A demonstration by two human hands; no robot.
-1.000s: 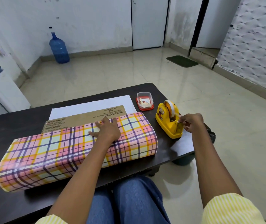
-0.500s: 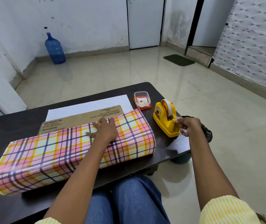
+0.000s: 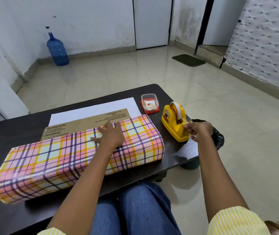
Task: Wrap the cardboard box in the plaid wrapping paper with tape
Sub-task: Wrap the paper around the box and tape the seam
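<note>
The flat cardboard box (image 3: 88,123) lies on the dark table (image 3: 13,131), mostly covered by the pink, yellow and purple plaid wrapping paper (image 3: 64,160) folded over its near side. A brown strip of the box shows along the far edge. My left hand (image 3: 109,134) presses flat on the paper's edge on top of the box. The white underside of the paper (image 3: 93,111) sticks out beyond the box. To the right stands a yellow tape dispenser (image 3: 175,122). My right hand (image 3: 198,130) pinches the tape end at the dispenser's cutter.
A small clear container with a red lid (image 3: 149,103) sits behind the dispenser near the table's far right corner. A black bag (image 3: 218,134) hangs off the table's right edge. A blue water jug (image 3: 57,50) stands by the far wall. My legs are under the near edge.
My right hand has stayed at the dispenser's cutter, shifting only slightly with the tape end. My left hand keeps pressing the paper in the same spot.
</note>
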